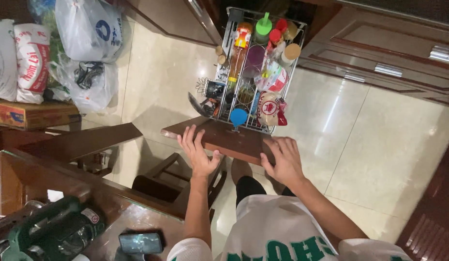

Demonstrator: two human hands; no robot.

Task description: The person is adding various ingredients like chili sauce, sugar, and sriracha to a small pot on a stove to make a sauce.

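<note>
A pull-out wire rack drawer (226, 35) stands out from the wooden cabinets, filled with bottles and jars. Its brown wooden front panel (234, 140) faces me. My left hand (198, 151) lies flat on the panel's left part, fingers spread. My right hand (281, 159) rests on the panel's right end, fingers curled over its edge. Inside the rack I see an orange-capped bottle (240, 46), a green-capped bottle (263, 26), red-lidded jars (277, 34) and a blue round lid (238, 116).
Wooden cabinet doors (379, 48) line the back and right. A wooden chair (171, 179) stands under my left arm. Plastic bags (89, 43) and sacks (21, 58) sit at the upper left. A glass-topped table (108, 222) holds a phone (140, 242) and a green object (50, 232).
</note>
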